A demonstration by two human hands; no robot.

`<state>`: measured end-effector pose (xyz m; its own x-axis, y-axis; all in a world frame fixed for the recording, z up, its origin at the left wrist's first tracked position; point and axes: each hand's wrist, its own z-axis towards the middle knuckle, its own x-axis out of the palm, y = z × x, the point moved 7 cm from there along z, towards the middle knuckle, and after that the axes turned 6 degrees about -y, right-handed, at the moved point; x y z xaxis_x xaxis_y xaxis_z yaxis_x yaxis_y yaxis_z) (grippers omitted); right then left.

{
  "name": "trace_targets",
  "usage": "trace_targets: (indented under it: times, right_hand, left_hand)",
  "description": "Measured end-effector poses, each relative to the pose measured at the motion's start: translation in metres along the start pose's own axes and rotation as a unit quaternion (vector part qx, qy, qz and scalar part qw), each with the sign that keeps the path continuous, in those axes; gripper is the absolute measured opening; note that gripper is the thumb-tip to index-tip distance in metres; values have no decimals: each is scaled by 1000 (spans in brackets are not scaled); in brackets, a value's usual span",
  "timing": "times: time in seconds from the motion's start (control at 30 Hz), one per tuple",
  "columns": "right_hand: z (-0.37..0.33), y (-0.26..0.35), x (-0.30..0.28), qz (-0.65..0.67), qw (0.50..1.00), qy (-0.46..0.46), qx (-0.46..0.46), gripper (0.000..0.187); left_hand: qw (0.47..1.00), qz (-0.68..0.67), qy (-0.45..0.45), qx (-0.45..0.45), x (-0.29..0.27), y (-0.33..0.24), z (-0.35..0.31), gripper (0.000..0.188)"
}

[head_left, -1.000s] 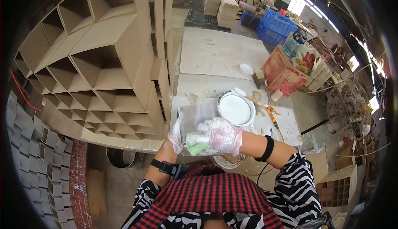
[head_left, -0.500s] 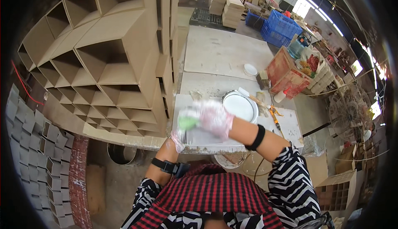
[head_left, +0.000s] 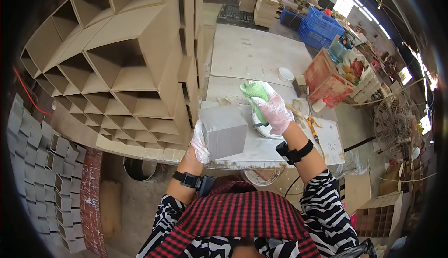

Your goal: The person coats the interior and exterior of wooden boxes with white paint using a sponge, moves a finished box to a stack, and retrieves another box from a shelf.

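A grey, paint-coated box [head_left: 225, 136] sits at the table's near edge. Against its left side is my left hand [head_left: 199, 145], in a thin, white-smeared glove, holding it; the fingers are mostly hidden by the box. To the right, my right hand [head_left: 276, 114] wears a pinkish glove stained white. Its fingers are closed on a green cloth [head_left: 255, 91] with white smears, raised over the table. Below and partly behind that hand stands a round tub of white paint [head_left: 267, 131], mostly covered by the hand and cloth.
Stacked open brown cardboard boxes [head_left: 158, 66] rise on the left. Right of the tub lie a brush [head_left: 296, 111] and an orange-handled tool [head_left: 312, 127]. A small white bowl [head_left: 286, 74] stands farther back, near a red-stained crate [head_left: 322, 78]. Grey boxes [head_left: 42, 183] are piled lower left.
My right hand has moved right and away from me with the green cloth, from over the box to over the paint tub. The grey box, blurred and covered before, now shows plainly beside my left hand.
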<state>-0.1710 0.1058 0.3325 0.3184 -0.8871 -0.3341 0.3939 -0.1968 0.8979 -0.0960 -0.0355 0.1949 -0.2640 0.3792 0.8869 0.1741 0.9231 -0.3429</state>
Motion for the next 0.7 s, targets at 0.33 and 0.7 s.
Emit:
trace_targets:
  times: [0.33, 0.7]
  right_hand:
    - [-59, 43, 71, -330, 848, 227, -348, 52]
    - [6, 28, 75, -382, 868, 193, -251, 39]
  left_hand:
    - [978, 152, 139, 15, 17, 11, 4, 51]
    - [987, 57, 96, -112, 37, 23, -16, 46]
